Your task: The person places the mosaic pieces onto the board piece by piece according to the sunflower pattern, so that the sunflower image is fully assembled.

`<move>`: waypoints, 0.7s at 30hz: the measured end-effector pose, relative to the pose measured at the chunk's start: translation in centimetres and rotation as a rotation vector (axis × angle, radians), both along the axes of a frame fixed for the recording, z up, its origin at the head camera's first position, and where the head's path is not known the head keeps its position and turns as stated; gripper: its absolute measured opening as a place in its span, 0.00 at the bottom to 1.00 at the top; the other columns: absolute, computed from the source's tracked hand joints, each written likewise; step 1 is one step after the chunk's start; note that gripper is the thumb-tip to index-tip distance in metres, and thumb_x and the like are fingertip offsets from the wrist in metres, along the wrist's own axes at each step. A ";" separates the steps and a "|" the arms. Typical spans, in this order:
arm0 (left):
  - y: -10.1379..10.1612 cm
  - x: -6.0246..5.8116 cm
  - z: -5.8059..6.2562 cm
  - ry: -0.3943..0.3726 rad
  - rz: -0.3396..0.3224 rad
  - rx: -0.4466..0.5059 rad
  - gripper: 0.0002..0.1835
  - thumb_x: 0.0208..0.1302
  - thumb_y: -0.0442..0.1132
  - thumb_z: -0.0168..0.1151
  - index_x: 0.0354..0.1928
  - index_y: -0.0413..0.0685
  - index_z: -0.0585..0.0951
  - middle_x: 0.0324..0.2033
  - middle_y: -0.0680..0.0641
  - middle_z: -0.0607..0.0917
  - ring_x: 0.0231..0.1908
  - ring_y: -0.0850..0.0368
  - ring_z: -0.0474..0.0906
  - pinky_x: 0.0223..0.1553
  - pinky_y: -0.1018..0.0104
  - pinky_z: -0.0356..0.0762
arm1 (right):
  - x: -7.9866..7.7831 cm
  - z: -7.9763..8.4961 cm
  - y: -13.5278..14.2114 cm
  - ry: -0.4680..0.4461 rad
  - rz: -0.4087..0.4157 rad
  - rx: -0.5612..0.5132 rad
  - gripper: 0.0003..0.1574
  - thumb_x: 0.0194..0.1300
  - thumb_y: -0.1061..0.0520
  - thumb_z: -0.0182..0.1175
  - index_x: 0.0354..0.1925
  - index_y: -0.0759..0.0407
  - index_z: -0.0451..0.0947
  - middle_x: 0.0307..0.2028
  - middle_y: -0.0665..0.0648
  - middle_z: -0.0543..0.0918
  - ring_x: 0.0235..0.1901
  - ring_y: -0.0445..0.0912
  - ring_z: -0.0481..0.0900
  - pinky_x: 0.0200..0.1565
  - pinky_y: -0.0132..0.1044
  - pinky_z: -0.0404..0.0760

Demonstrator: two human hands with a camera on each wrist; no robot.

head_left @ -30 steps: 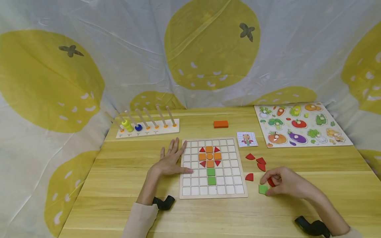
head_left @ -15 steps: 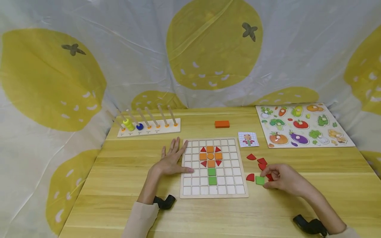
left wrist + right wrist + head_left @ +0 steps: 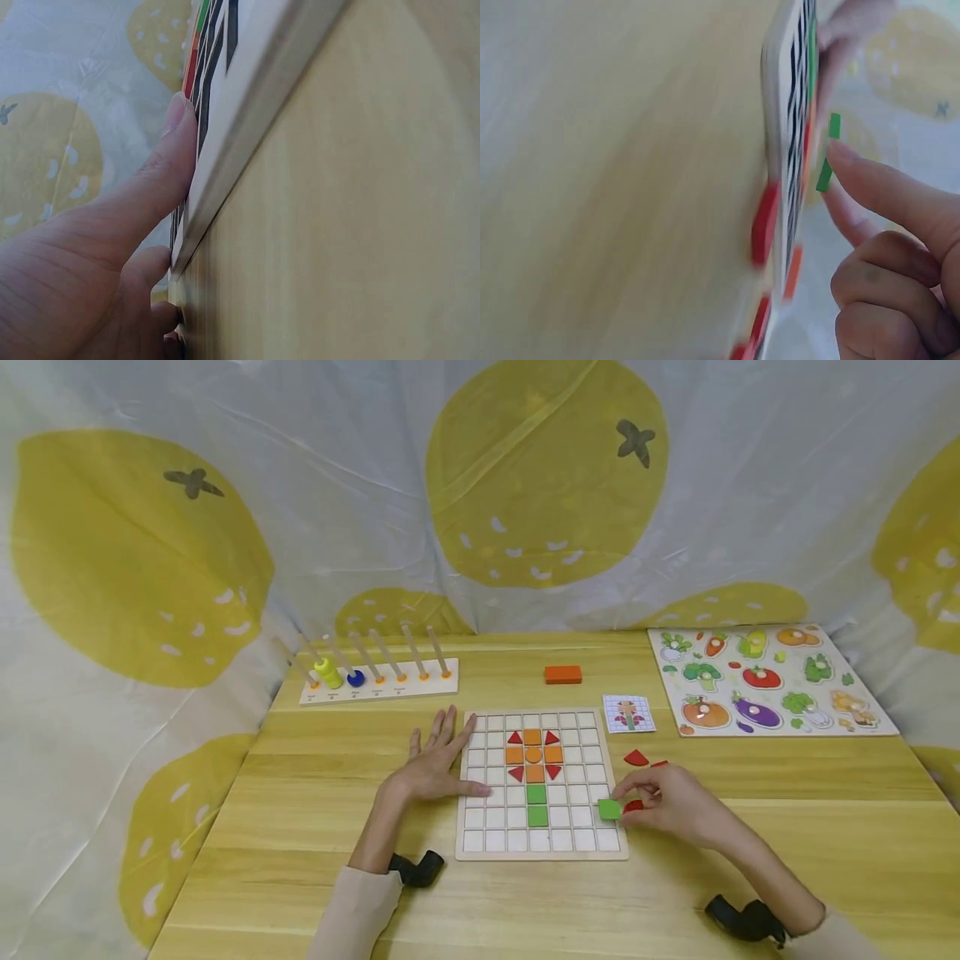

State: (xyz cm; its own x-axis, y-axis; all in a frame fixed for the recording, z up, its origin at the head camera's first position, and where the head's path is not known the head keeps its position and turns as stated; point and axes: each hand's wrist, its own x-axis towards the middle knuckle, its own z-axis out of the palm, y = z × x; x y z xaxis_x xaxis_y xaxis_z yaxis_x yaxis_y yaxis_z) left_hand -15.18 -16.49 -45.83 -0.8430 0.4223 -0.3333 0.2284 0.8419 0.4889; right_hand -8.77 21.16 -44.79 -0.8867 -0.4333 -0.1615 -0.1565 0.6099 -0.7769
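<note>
A pale wooden grid board [image 3: 540, 856] lies on the table. Orange, red and two green pieces [image 3: 537, 805] form a flower-like figure on it. My left hand [image 3: 429, 774] rests on the board's left side, fingers spread and thumb over the grid; the left wrist view shows that thumb [image 3: 161, 161] along the frame. Between thumb and index finger, my right hand [image 3: 671, 806] pinches a green square tile [image 3: 609, 810] over the board's right edge. Edge-on in the right wrist view, this tile [image 3: 829, 152] is off the board, the other fingers curled below.
Red quarter-circle pieces [image 3: 636, 758] lie right of the board, some partly behind the right hand. A small pattern card [image 3: 629, 714] and an orange-red block [image 3: 562, 675] are beyond. A peg stand [image 3: 378, 682] stands back left, a vegetable puzzle [image 3: 772, 681] back right.
My right hand has carried the green tile left and slightly up, from the table beside the red pieces to over the board's right edge. The left hand has stayed in place.
</note>
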 end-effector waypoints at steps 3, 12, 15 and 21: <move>0.0 0.0 0.0 0.001 0.000 -0.004 0.64 0.59 0.65 0.72 0.84 0.57 0.39 0.82 0.39 0.27 0.82 0.41 0.20 0.76 0.28 0.20 | 0.1 0.0 -2.3 -0.017 0.042 -0.017 0.14 0.55 0.56 0.79 0.40 0.55 0.88 0.19 0.44 0.61 0.21 0.34 0.59 0.25 0.29 0.57; 0.0 -0.1 0.1 0.003 -0.004 -0.014 0.65 0.59 0.65 0.72 0.84 0.57 0.39 0.82 0.39 0.27 0.82 0.41 0.20 0.76 0.28 0.21 | 0.7 -0.4 -7.7 -0.039 0.112 0.011 0.12 0.52 0.58 0.80 0.35 0.51 0.89 0.14 0.43 0.61 0.17 0.35 0.57 0.25 0.27 0.56; -0.1 0.0 0.1 -0.003 -0.002 -0.012 0.65 0.59 0.65 0.72 0.84 0.57 0.39 0.82 0.39 0.27 0.82 0.41 0.20 0.76 0.28 0.21 | 0.7 -0.6 -8.3 -0.031 0.109 0.017 0.12 0.51 0.58 0.81 0.34 0.52 0.88 0.14 0.43 0.62 0.17 0.35 0.58 0.25 0.27 0.57; -0.1 0.0 0.0 -0.006 0.000 -0.002 0.64 0.60 0.65 0.72 0.84 0.58 0.39 0.82 0.39 0.27 0.82 0.41 0.20 0.76 0.28 0.20 | 0.4 -0.9 -8.3 -0.060 0.099 0.005 0.15 0.49 0.56 0.83 0.33 0.50 0.87 0.15 0.45 0.63 0.18 0.37 0.59 0.25 0.29 0.57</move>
State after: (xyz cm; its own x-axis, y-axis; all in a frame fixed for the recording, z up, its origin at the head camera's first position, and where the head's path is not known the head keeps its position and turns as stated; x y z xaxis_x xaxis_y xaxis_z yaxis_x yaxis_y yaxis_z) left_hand -15.21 -16.55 -45.79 -0.8409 0.4220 -0.3388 0.2260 0.8426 0.4888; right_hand -8.37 12.90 -45.65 -0.8283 -0.5173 -0.2152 -0.1697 0.5977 -0.7836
